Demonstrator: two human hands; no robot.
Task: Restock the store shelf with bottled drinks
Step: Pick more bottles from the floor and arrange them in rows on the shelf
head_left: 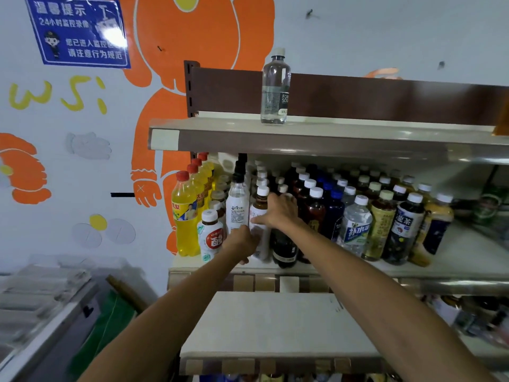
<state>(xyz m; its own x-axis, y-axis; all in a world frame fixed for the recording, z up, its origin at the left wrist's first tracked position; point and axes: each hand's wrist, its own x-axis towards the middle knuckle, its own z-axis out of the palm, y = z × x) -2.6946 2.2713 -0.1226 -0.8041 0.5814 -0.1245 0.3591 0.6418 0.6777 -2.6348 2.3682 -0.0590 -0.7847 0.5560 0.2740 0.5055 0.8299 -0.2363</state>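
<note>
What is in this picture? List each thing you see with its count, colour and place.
soda water bottle: one, clear, white cap, upright on the top shelf
yellow soda bottles: four, red caps, left end of the middle shelf
small white drink bottle: one, red label, front left
white-labelled bottle: one, brown top, white cap, front row
dark drink bottles: many, mostly white caps, rows to the right
water bottle: one, clear, front row
notice sign: one, blue, wall
left grip: holds white-labelled bottle low
right grip: holds it higher

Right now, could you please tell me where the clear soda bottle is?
The soda bottle stands upright on the top shelf, upper centre of head view.
</note>
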